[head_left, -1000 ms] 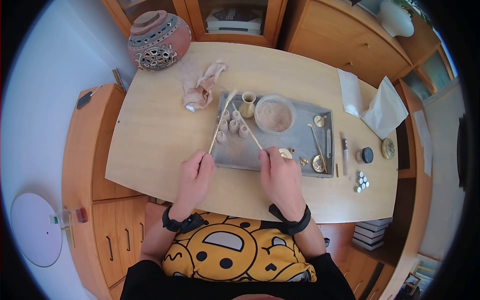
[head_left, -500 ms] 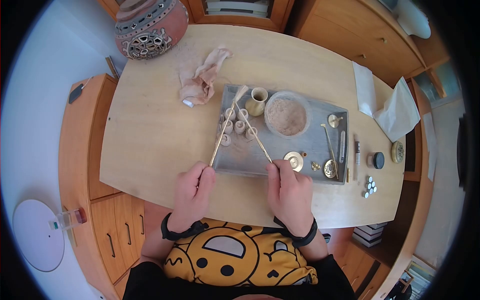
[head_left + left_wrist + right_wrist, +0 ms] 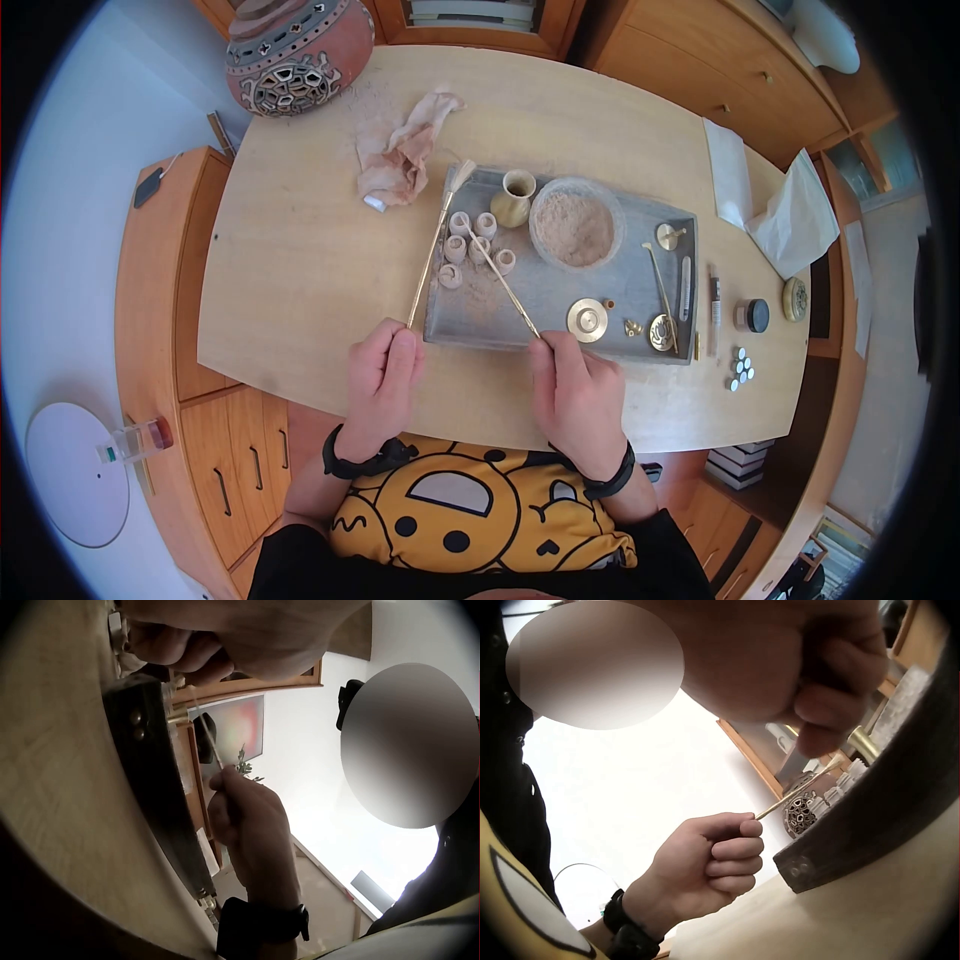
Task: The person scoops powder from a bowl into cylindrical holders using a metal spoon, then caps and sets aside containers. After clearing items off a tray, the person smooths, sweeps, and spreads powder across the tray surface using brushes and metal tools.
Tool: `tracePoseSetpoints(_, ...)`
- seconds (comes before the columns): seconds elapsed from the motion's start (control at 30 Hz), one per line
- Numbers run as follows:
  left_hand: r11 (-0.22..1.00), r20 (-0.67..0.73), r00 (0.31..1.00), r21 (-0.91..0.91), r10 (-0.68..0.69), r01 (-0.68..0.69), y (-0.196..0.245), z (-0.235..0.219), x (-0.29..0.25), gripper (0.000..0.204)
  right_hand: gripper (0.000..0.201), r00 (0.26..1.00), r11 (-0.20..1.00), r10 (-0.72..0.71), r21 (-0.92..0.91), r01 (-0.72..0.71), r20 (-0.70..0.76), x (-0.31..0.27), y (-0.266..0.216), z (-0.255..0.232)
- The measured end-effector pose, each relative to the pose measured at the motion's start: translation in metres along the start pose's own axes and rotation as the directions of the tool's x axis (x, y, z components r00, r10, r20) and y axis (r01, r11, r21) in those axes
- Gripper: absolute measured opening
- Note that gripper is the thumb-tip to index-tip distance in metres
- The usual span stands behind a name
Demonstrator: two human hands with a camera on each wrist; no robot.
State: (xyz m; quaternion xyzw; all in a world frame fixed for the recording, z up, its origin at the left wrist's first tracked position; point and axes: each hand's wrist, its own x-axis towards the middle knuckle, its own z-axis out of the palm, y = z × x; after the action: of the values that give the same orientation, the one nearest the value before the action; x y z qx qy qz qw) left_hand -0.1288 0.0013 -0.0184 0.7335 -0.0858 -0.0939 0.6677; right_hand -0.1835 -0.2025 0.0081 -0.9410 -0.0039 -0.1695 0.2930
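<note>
In the head view my left hand (image 3: 382, 380) grips the lower end of a brush (image 3: 428, 265) with a slim brass handle and pale bristles. The brush leans over the tray's left edge, bristles pointing away from me. My right hand (image 3: 582, 390) pinches a thin brass stick (image 3: 508, 288), whose far end overlaps several small powdery clay-coloured cups (image 3: 480, 250). These cups stand in a grey tray (image 3: 540, 300), beside a brass vase (image 3: 513, 205) and a clear bowl (image 3: 617, 225) of pinkish-grey powder. The right wrist view also shows the left hand (image 3: 697, 870) with fingers curled round the handle.
A brass disc (image 3: 587, 320), small brass pieces and a long-handled brass tool (image 3: 660, 290) lie in the tray's right part. A crumpled cloth (image 3: 400, 165) and a large patterned pot (image 3: 295, 60) are behind left. Right of the tray stand a dark-lidded jar (image 3: 755, 318) and small white-topped vials (image 3: 741, 370).
The head view has tilted and shifted. The brush and stick crossed near their far ends half a second ago; the brush has since swung left, apart from the stick. Both hands keep their hold.
</note>
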Motion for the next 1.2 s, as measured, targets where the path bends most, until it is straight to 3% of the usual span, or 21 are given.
tracePoseSetpoints(0.07,1.0,-0.002,1.0,-0.013,0.005,-0.005,0.0,0.0,-0.001,0.032,0.011,0.996,0.995,0.027,-0.097,-0.019,0.082,-0.001,0.001,0.0)
tracePoseSetpoints(0.3,0.999,0.012,1.0,-0.034,-0.006,0.006,0.004,-0.003,-0.003,0.032,0.007,0.997,0.998,0.059,-0.015,-0.058,0.045,-0.011,-0.003,-0.007)
tracePoseSetpoints(0.37,0.999,0.021,1.0,-0.045,0.004,-0.003,0.003,-0.003,-0.004,0.032,0.007,0.992,0.997,0.08,-0.025,-0.078,0.098,-0.014,-0.001,-0.005)
tracePoseSetpoints(0.5,1.0,0.026,1.0,-0.013,0.0,0.0,-0.002,-0.006,-0.006,0.031,0.007,0.999,0.998,0.05,0.046,-0.05,0.013,-0.011,-0.006,-0.009)
tracePoseSetpoints(0.57,1.0,0.029,1.0,-0.012,0.001,-0.001,-0.002,-0.007,-0.006,0.031,0.007,0.989,0.994,0.094,-0.065,-0.087,0.111,-0.011,-0.002,-0.005)
tracePoseSetpoints(0.67,1.0,0.028,1.0,0.007,0.008,-0.008,-0.003,-0.006,-0.007,0.031,0.008,0.996,0.997,0.078,0.0,-0.078,0.048,-0.01,-0.005,-0.007)
tracePoseSetpoints(0.9,1.0,0.036,0.999,-0.019,-0.005,0.005,-0.002,-0.004,-0.006,0.032,0.007,0.996,1.0,0.03,0.002,-0.031,0.082,-0.005,-0.005,-0.002)
tracePoseSetpoints(1.0,0.998,0.014,1.0,-0.061,-0.011,0.012,-0.008,-0.004,-0.006,0.031,0.007,1.0,0.999,0.014,0.039,-0.015,0.015,-0.006,-0.005,-0.002)
tracePoseSetpoints(1.07,0.997,-0.002,1.0,-0.079,-0.012,0.012,-0.009,-0.005,-0.005,0.031,0.012,0.991,0.993,0.039,-0.117,-0.024,0.127,-0.007,0.0,0.002)
tracePoseSetpoints(1.2,0.999,0.007,1.0,-0.047,-0.009,0.009,-0.007,-0.006,-0.006,0.03,0.012,1.0,1.0,0.003,-0.013,-0.003,0.004,-0.006,-0.003,0.001)
